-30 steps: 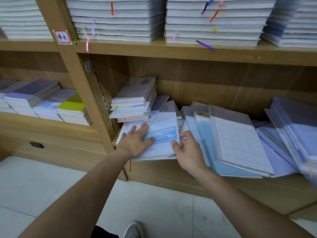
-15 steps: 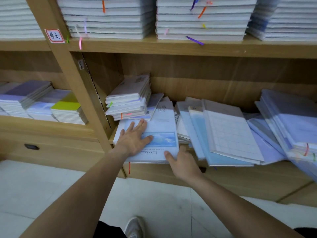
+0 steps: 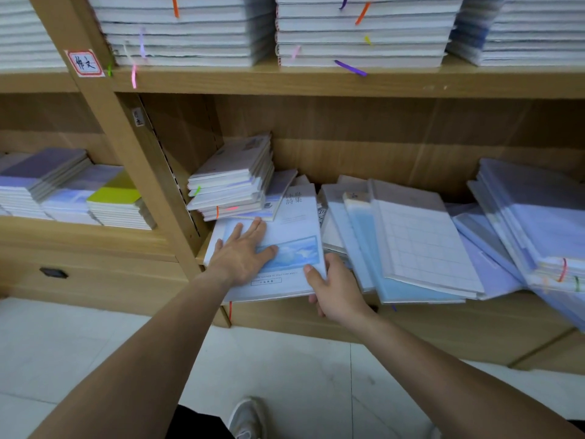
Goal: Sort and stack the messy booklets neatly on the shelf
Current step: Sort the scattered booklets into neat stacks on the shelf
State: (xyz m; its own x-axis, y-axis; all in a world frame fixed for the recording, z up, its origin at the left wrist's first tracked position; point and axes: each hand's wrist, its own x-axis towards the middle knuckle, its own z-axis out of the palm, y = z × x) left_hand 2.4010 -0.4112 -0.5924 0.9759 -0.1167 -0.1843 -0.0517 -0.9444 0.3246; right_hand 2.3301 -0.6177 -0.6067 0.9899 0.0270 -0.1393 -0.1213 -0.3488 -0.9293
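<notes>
Left hand [image 3: 240, 258] lies flat on the booklet [image 3: 294, 223], fingers spread and straight; grip wide open, pressing the cover and holding nothing. Right hand [image 3: 335, 289] has the booklet's lower right corner, thumb on top and fingers curled under the edge; grip closed on it in a pinch. The booklet lies at the left end of the lower shelf [image 3: 443, 315], its near edge hanging over the front. Its cover is pale blue with a sky-and-cloud picture strip. Chinese characters are printed at upper right, the lower pair reading roughly 詩集. A line of small print and a boxed line near the bottom edge are too small to read. Behind it, against the upright post [image 3: 104, 128], sits a small tilted stack [image 3: 234, 179] with green, orange and pink tabs, touching the booklet's far edge. Just right of the booklet is a messy fan of booklets [image 3: 357, 236], light blue ones overlapped by a grid-pattern cover [image 3: 424, 245]. Further right a leaning pile [image 3: 531, 217] in purplish covers slumps over them. On the post is a red-bordered label [image 3: 84, 62], handwritten 作文. A small tag [image 3: 138, 117] on the inner side is unreadable. The upper board carries tall white stacks [image 3: 190, 30] with coloured tabs sticking out. The left bay has neat stacks [image 3: 41, 182], one topped by a yellow-green cover [image 3: 114, 194]. A white tile floor [image 3: 79, 343] and a shoe [image 3: 247, 416] are below.
</notes>
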